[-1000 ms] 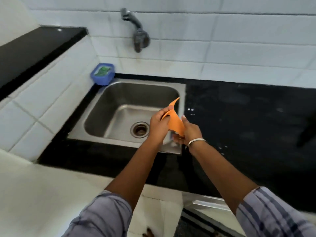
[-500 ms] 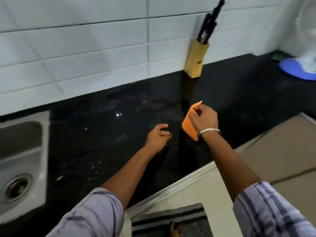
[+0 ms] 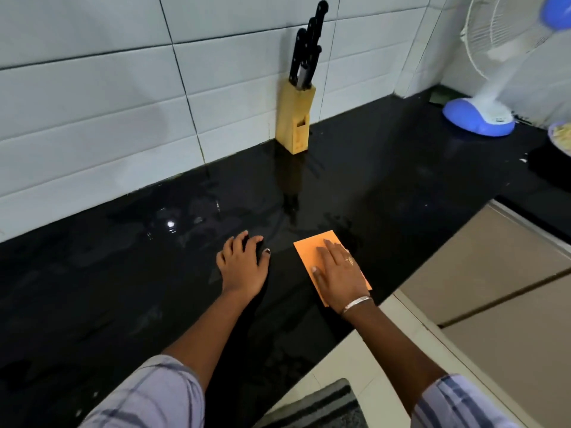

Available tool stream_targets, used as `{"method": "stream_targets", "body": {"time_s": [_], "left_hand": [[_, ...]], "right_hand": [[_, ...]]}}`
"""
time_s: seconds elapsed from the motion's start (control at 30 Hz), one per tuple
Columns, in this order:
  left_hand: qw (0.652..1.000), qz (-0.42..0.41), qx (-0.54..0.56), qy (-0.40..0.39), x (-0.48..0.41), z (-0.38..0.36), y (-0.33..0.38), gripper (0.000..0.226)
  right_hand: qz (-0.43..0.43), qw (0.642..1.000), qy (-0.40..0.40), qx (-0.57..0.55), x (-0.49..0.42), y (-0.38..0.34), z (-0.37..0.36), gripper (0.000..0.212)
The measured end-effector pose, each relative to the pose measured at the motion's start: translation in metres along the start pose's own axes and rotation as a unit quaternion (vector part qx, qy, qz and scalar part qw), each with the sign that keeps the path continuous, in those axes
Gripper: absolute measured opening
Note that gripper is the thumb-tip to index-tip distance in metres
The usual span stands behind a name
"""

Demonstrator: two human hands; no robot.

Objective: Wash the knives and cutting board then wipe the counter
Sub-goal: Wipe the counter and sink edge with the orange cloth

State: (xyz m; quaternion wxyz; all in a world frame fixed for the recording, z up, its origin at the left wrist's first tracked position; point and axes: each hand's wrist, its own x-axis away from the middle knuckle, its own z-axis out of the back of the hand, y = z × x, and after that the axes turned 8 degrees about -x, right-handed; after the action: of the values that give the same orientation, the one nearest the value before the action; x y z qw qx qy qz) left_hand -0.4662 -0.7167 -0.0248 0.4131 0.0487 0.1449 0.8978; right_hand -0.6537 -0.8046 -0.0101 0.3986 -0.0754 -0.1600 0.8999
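Observation:
An orange cloth (image 3: 312, 251) lies flat on the wet black counter (image 3: 123, 273). My right hand (image 3: 338, 271) presses on it with straight fingers. My left hand (image 3: 242, 262) rests flat on the counter to the cloth's left, holding nothing. Several black-handled knives (image 3: 307, 54) stand in a wooden knife block (image 3: 295, 118) against the tiled wall behind the hands. No cutting board is in view.
A white and blue table fan (image 3: 482, 117) stands at the far right of the counter, with a bowl's edge (image 3: 560, 135) beside it. Water patches (image 3: 173, 220) shine on the counter to the left. The counter's front edge (image 3: 398, 291) runs just right of my right wrist.
My view swung right from the sink to the counter. My right hand carried the cloth over and laid it flat; my left hand let go of it and came down on the counter.

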Motion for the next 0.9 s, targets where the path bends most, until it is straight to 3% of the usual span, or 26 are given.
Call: {"method": "stream_targets", "body": {"time_s": [0.1,0.3,0.5,0.7,0.9], "left_hand": [[0.999,0.054,0.0,0.005,-0.017,-0.004,0.003,0.05],[0.996,0.05,-0.066,-0.016,-0.022,-0.012,0.006,0.067],[0.993,0.048,-0.101,-0.022,-0.026,-0.011,0.008,0.071],[0.992,0.072,-0.107,0.002,-0.025,-0.019,0.007,0.073],[0.988,0.111,-0.105,0.024,-0.024,-0.017,0.021,0.068]], "right_hand": [[0.0,0.998,-0.065,0.022,-0.015,0.006,-0.009,0.079],[0.029,0.995,-0.074,0.054,-0.052,0.008,-0.013,0.073],[0.037,0.994,-0.09,0.058,-0.158,0.01,-0.013,0.062],[0.126,0.981,-0.125,0.081,-0.25,0.039,0.0,0.061],[0.113,0.983,-0.132,0.058,-0.189,0.109,0.027,0.064]]}}
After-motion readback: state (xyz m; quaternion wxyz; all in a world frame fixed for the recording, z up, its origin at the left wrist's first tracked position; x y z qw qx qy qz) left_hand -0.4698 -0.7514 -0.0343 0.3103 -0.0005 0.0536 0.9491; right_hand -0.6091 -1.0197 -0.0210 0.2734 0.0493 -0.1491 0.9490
